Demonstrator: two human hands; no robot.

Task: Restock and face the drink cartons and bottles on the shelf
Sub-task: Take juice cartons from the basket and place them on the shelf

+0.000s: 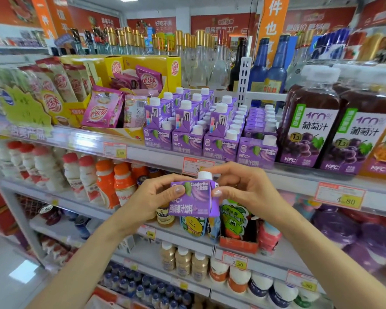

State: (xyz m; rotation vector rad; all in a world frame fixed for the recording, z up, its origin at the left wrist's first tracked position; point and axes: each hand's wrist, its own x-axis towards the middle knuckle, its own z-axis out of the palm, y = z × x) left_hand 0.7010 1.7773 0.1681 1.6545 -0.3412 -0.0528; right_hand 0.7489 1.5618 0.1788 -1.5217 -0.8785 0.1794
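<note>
Purple carton | upright, cap up, label facing viewer | left hand, right hand grip its sides

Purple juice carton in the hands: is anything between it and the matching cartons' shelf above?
Nothing visible blocks it. The purple white-capped juice carton, held by left hand and right hand, hangs in open air below the grey shelf edge. The matching purple cartons fill the front row.

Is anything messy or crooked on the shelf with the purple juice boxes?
A little. The upper purple cartons show their sides, not the fronts like the bottom row. Beside them, a pink packet leans out of the yellow box. The held carton, gripped by the left hand and right hand, looks undamaged.
</note>
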